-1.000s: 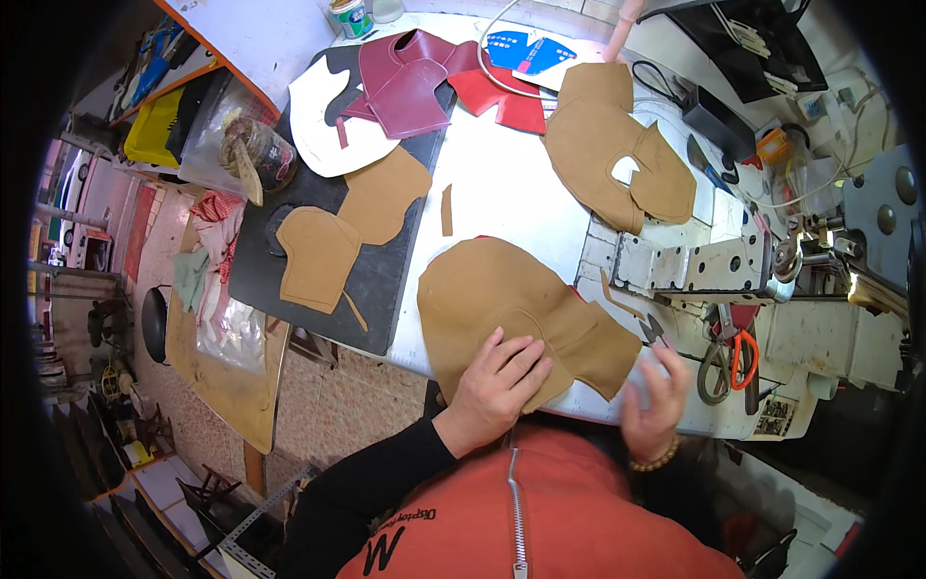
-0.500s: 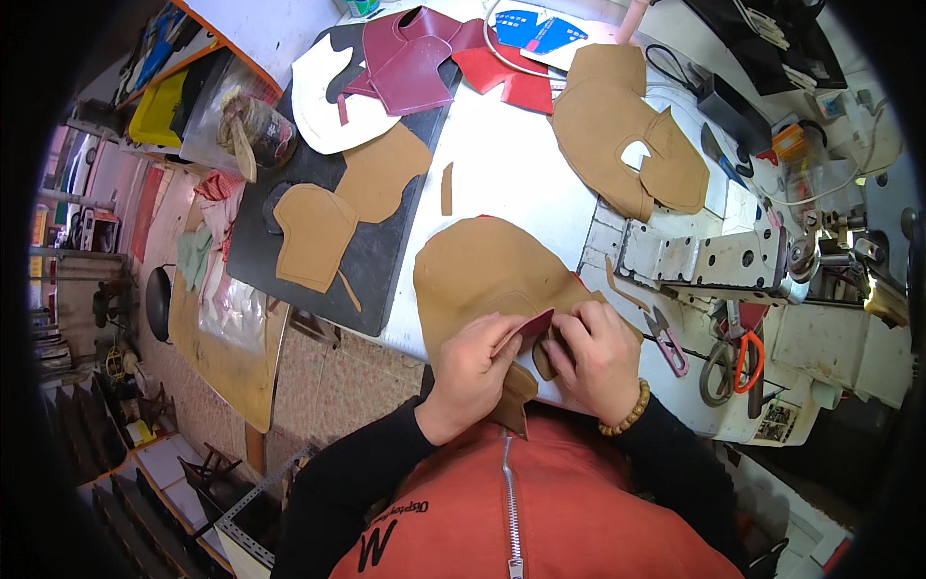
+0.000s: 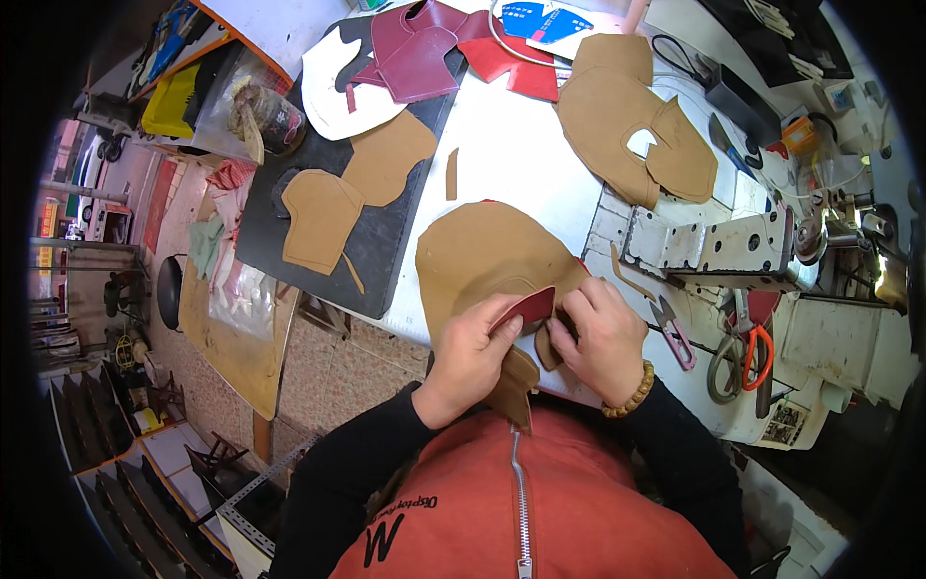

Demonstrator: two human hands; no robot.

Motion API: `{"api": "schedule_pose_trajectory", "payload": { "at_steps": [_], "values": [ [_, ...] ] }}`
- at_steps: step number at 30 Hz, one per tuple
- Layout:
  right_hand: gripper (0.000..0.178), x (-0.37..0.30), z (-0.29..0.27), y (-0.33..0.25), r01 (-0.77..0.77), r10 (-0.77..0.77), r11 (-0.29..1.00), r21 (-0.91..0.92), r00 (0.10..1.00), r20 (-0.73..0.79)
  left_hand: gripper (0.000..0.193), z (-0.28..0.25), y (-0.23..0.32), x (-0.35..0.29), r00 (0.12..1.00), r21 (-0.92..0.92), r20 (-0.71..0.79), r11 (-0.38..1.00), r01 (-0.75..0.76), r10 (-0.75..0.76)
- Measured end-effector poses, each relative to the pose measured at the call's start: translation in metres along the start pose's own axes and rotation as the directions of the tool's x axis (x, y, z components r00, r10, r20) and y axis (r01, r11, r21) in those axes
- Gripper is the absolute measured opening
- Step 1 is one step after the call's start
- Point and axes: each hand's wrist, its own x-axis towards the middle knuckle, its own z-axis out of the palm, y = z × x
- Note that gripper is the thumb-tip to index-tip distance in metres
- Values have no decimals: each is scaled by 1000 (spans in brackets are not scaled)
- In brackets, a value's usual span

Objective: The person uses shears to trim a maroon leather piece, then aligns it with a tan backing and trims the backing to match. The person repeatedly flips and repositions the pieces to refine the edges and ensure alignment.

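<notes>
A large curved leather piece point(image 3: 482, 246), tan on the upward side with dark red showing at its edges, lies partly on the white table in front of me. My left hand point(image 3: 468, 357) pinches its folded-up dark red edge between thumb and fingers. Close beside it, my right hand point(image 3: 600, 333) has its fingers bent in and pressed on the same piece; the fingertips are partly hidden. Below the hands, a narrow tan part point(image 3: 514, 386) of the leather hangs over the table edge against my red apron.
A sewing machine arm point(image 3: 723, 253) stands at right, with pink-handled snips point(image 3: 675, 338) and orange-handled scissors point(image 3: 757, 357) beside it. Tan leather pieces point(image 3: 323, 222) lie on a black board point(image 3: 371, 280) at left. Maroon leather point(image 3: 415, 53) and another tan piece point(image 3: 612, 116) lie farther back.
The view has shifted slightly. My left hand has turned the dark red edge up a little more, so more of it shows. The right hand stays close to the same spot.
</notes>
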Motion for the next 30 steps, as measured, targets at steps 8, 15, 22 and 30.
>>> {"api": "schedule_pose_trajectory", "payload": {
  "at_steps": [8,15,22,30],
  "values": [
    [15,5,-5,-2,-60,58,998,22,994,92,21,-6,-8,-2,992,117,88,987,-106,96],
    [14,9,-8,2,-96,86,994,50,980,178,20,-9,-15,-3,873,360,244,797,-485,421],
    [16,8,-4,2,-82,75,995,56,990,116,25,0,-19,-6,743,541,303,534,-650,597],
    [16,2,-3,8,-48,40,987,153,997,60,24,8,-19,-12,698,670,360,350,-655,619]
  ]
}}
